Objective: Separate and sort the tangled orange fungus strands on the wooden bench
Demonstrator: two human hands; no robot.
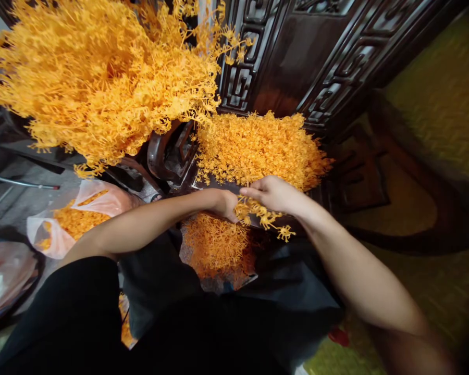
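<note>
Between my hands is a small cluster of orange artificial-looking sprigs (263,213). My left hand (227,204) is closed round its left end, and my right hand (268,191) pinches a stem at its upper side. Just beyond them, a thick pile of orange sprigs (258,148) rests on a dark wooden seat. Below my left hand, over my lap, lies another heap of orange pieces (217,242). The fingertips of both hands are partly hidden.
A very large orange bunch (113,78) fills the upper left. Carved dark wood panels (297,57) stand behind the pile. At the left, a plastic bag (58,237) holds orange pieces. A metal rod (19,181) lies farther left.
</note>
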